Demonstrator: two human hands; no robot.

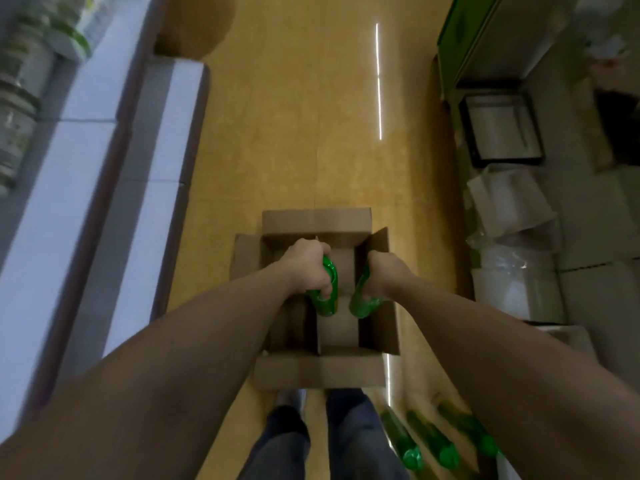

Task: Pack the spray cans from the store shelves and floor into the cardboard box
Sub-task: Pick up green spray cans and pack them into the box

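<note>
Both arms stretched down over the open cardboard box (322, 370) on the floor, left hand (304, 263) wrapped around a green spray can (327, 292), right hand (386, 271) gripping another green can (362, 303), three more cans (431, 439) lying by the feet

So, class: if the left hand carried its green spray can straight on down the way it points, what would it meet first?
Most likely the bare brown floor of the open cardboard box. The left hand holds its green spray can over it, though depth is unclear.
</note>
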